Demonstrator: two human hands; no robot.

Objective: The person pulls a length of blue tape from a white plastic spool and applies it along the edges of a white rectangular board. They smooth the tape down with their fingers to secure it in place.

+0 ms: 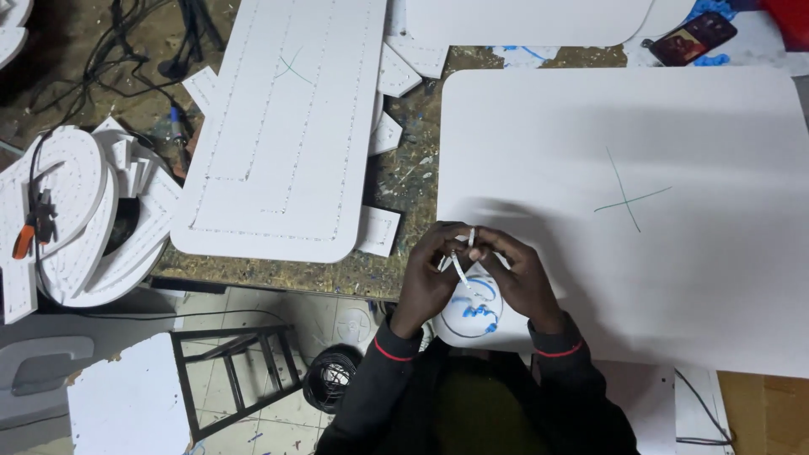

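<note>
My left hand [428, 270] and my right hand [521, 274] meet at the near edge of a large white board [674, 270] marked with a green cross [628, 199]. Together the fingers pinch a small white strip-like piece [459, 263], possibly a wire or a clip; its exact kind is too small to tell. Just below the hands lies a round white disc [472, 316] with blue markings, partly hidden by the hands.
A long white panel [286, 126] with dotted lines lies on the paint-spattered workbench [404, 177] to the left. White cut-out shapes [76, 211] pile at far left with orange pliers [25, 238]. A phone [693, 38] rests at top right. A black coil [331, 377] and metal stool [232, 371] stand on the floor.
</note>
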